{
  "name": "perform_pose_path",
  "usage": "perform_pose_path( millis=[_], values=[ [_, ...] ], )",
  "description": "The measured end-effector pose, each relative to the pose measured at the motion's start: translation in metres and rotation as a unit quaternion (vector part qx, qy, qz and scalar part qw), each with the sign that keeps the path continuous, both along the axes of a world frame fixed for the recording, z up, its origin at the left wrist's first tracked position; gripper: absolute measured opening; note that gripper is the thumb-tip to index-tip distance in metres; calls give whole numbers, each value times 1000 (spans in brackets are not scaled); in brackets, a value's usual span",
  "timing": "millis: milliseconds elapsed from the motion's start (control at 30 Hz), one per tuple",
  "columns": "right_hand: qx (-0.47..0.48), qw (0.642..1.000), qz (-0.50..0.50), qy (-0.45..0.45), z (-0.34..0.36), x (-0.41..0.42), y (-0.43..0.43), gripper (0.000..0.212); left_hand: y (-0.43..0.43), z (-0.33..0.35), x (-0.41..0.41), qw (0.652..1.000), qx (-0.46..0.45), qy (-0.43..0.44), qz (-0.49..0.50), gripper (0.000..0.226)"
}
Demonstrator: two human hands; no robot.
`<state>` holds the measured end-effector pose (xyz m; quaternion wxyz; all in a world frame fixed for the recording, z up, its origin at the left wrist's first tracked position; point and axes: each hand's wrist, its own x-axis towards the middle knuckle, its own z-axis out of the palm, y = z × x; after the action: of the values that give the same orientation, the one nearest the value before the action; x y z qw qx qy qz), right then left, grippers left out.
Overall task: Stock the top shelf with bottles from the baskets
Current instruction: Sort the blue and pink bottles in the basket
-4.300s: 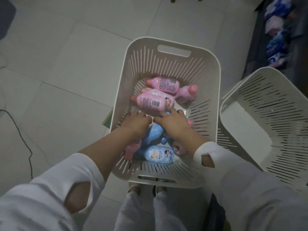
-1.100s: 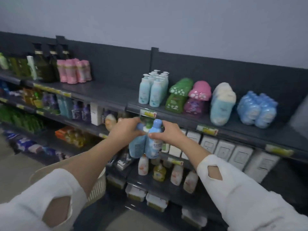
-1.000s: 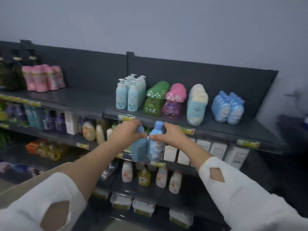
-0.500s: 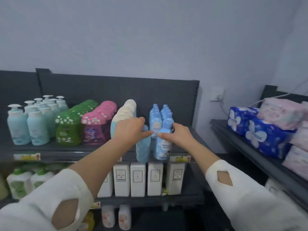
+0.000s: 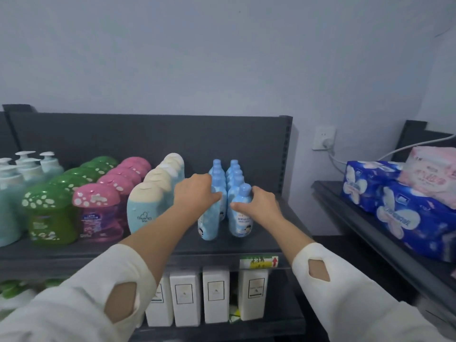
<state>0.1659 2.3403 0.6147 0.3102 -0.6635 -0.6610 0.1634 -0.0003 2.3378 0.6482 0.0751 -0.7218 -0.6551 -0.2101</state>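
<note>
Two blue bottles are being set at the front of the top shelf [image 5: 158, 246], each at the head of a row of the same blue bottles: the left bottle [image 5: 208, 224] is gripped from above by the left hand [image 5: 195, 192], whose fingers are curled over its cap and shoulder, and the right bottle [image 5: 240, 219] is held round its neck by the right hand [image 5: 257, 206], thumb on the near side and fingers wrapped behind. Both bases appear to be down on the shelf board, though full contact cannot be confirmed, and neither bottle has been let go – so this placing is judged almost done. How much is left cannot be told, since no basket is in view. Behind the held pair roughly four blue caps are counted in the right row; the left row is partly hidden. Beside them, four cream-capped bottles [image 5: 144, 211], four pink mushroom bottles [image 5: 96, 211] and four green ones [image 5: 47, 215] are counted – and four white boxes [image 5: 216, 294] below.
</note>
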Motion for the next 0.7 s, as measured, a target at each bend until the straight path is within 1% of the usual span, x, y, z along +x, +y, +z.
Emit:
perform_pose_path(
  millis=[167, 267, 300, 367, 433, 500, 567, 700],
  values=[
    [-8, 998, -4, -54, -8, -8, 13, 61, 25, -14, 1, 1000, 4, 18, 15, 17],
    [-13, 997, 0, -70, -9, -8, 17, 67, 33, -19, -4, 999, -3, 53, -14, 27],
    [-13, 997, 6, -76, -10, -7, 18, 69, 36, -21, -6, 998, -22, 46, -37, 31],
    [-12, 997, 22, -72, -10, -5, 17, 70, 39, -23, -11, 993, -75, 0, -95, 34],
    [-17, 998, 43, -52, -11, 0, 17, 64, 39, -22, -15, 982, -108, -56, -145, 34],
    [-22, 997, 53, -49, -13, 4, 16, 58, 38, -20, -20, 971, -126, -101, -175, 32],
    [-17, 997, 45, -60, -16, 4, 17, 57, 36, -18, -25, 969, -130, -110, -180, 32],
    [11, 997, 2, -82, -21, -8, 19, 59, 34, -20, -23, 985, -70, -96, -127, 34]
  ],
)
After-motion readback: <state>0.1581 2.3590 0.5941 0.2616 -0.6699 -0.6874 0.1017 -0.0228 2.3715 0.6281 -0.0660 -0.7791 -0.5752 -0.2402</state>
